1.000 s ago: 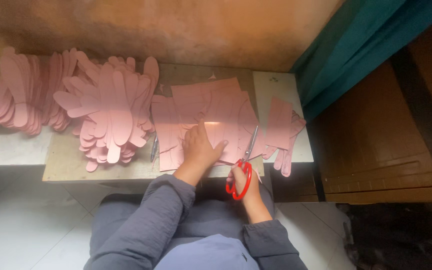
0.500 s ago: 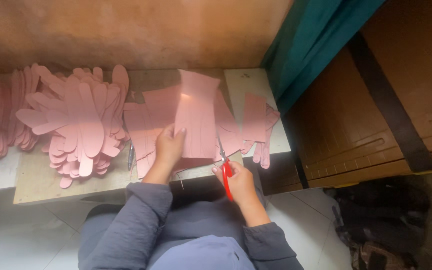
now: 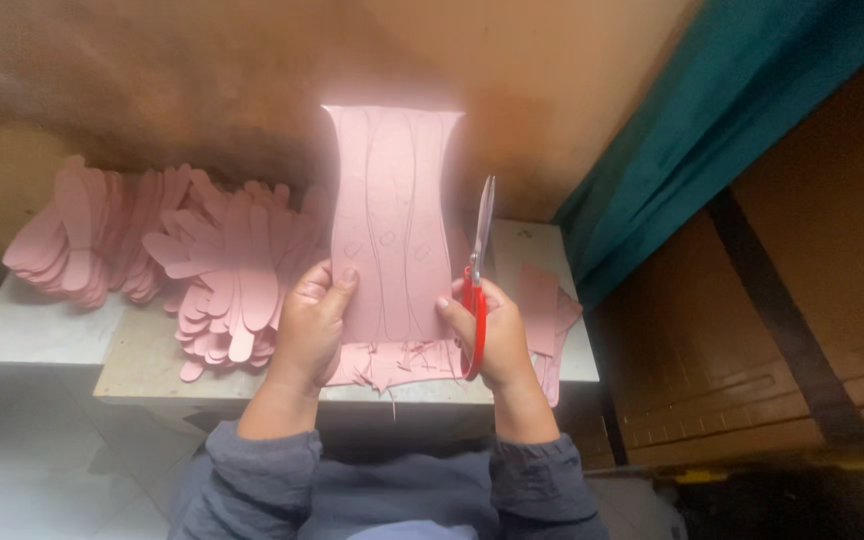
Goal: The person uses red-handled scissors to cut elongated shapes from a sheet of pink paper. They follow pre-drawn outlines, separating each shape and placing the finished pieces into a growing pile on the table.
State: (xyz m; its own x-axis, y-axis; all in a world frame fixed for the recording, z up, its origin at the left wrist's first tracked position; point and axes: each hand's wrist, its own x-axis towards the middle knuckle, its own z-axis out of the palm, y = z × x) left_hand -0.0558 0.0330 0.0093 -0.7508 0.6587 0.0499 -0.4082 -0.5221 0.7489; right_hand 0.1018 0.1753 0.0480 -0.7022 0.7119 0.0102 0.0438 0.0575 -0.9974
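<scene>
Pink sheet (image 3: 389,225) now lifted upright off the desk (image 3: 152,365), left hand (image 3: 310,325) pinching its left edge, right hand (image 3: 487,335) steadying its right edge while gripping red scissors (image 3: 474,290), handles mostly hidden.

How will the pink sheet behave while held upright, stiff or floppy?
The pink sheet probably is fairly stiff: it stands upright though the left hand and right hand hold only its lower edges. It looks thin, so likely light.

Cut-out shapes (image 3: 222,280) are lying piled on the table (image 3: 42,335) at left; the held sheet (image 3: 392,220) is standing between both hands, scissors (image 3: 476,275) to its right.
</scene>
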